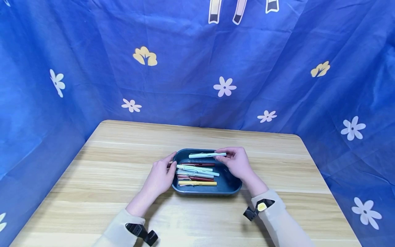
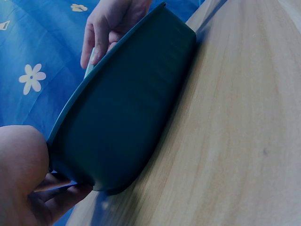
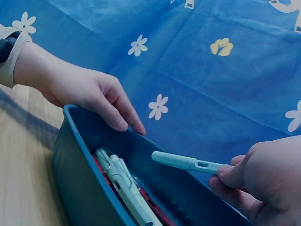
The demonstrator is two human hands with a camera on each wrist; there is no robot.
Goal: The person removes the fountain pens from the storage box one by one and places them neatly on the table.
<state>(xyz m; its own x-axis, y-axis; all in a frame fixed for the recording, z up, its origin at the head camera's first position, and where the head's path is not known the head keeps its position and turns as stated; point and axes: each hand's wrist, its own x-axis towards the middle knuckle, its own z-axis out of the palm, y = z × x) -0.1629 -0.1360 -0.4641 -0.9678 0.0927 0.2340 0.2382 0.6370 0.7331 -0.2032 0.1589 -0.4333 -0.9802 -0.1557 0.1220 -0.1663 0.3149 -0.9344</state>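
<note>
A dark teal plastic box [image 1: 207, 192] sits on the table with several capped pens inside. My left hand [image 1: 158, 176] grips the box's left end, thumb at the rim and fingers against the outer wall [image 2: 94, 155]. Over the back of the box, my right hand [image 1: 237, 162] pinches one end of a pale mint pen [image 3: 174, 160], which lies almost level above the rest. Below it in the box are a yellow pen [image 1: 200, 183], dark red pens [image 1: 203, 164] and pale mint and grey pens [image 1: 203, 172], lying roughly side by side toward the left.
The light wooden table [image 1: 117, 164] extends around the box on all sides. Blue cloth [image 1: 185, 75] with white flowers hangs behind it and along both sides. Black wrist straps [image 1: 139, 230] with cameras sit over both sleeves.
</note>
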